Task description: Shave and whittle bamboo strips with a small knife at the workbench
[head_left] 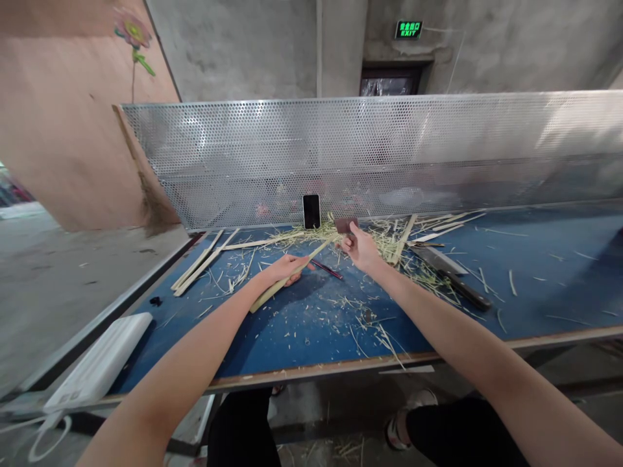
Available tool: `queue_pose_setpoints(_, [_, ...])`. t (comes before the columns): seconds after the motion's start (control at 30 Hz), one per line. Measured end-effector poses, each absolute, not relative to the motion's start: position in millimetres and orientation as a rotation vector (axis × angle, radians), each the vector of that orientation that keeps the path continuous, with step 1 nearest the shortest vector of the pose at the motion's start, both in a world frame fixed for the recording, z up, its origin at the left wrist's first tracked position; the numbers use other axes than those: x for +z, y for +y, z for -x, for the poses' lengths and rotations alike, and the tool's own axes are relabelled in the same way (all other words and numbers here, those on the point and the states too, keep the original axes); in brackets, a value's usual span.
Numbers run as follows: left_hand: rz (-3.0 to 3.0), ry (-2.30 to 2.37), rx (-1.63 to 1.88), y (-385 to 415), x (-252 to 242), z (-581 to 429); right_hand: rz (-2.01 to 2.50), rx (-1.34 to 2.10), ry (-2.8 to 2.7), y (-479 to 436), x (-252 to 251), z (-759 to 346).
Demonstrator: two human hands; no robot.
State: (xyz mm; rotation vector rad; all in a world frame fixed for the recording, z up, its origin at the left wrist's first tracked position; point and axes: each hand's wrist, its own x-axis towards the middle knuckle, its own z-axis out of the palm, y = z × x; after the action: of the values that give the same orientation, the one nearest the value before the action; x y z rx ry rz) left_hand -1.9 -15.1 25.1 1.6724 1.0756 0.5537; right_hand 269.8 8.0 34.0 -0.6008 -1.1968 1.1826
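My left hand is closed around a pale, flat bamboo strip. The strip slants from the near left up toward my right hand. Between the fingers of that hand is a small dark brown sheet that looks like sandpaper. It sits close to the strip's far end; whether the two touch I cannot tell. Under the strip, just right of my left hand, a dark red pen lies on the blue tabletop.
Shavings pile along the perforated metal panel, where a phone leans upright. Bamboo strips lie at the left, more at the back right. A large knife rests beyond my right forearm. A white box with a cord occupies the left edge.
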Motion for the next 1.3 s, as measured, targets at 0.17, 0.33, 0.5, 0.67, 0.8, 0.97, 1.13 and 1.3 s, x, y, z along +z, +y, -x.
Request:
queue_pose_setpoints(0.17, [-1.662, 1.103, 0.542, -15.6, 25.9, 0.7, 0.626, 1.197, -1.233, 5.0, 31.7, -268.6])
queue_pose_setpoints(0.33, [-1.649, 1.113, 0.553, -15.2, 25.9, 0.5, 0.606, 1.243, -1.185, 3.2, 30.4, -269.9])
queue_pose_setpoints(0.5, [-1.632, 1.116, 0.545, -17.7, 28.2, 0.9, 0.669, 1.181, -1.237, 1.8, 30.0, -270.0])
queue_pose_setpoints(0.67, [-1.597, 1.051, 0.562, -21.2, 32.2, 0.7, 0.763, 0.86, -1.351, -7.0, 33.3, -268.3])
queue_pose_setpoints(0.8, [-1.546, 0.994, 0.534, -22.8, 34.7, 1.3, 0.975, 0.474, -1.559, -12.5, 31.6, -265.7])
queue_pose_setpoints(0.97, [-1.524, 1.005, 0.565, -20.2, 31.8, 2.5, 1.055, 0.234, -1.802, -8.4, 25.7, -265.1])
queue_pose_setpoints(1.13, [-1.591, 1.028, 0.597, -16.2, 27.8, 1.9, 1.068, -0.131, -1.959, 0.3, 29.5, -278.4])
queue_pose_setpoints(1.3, [-1.551, 1.062, 0.624, -16.2, 28.9, -0.9, 1.106, -0.202, -2.051, 8.9, 26.6, -280.8])
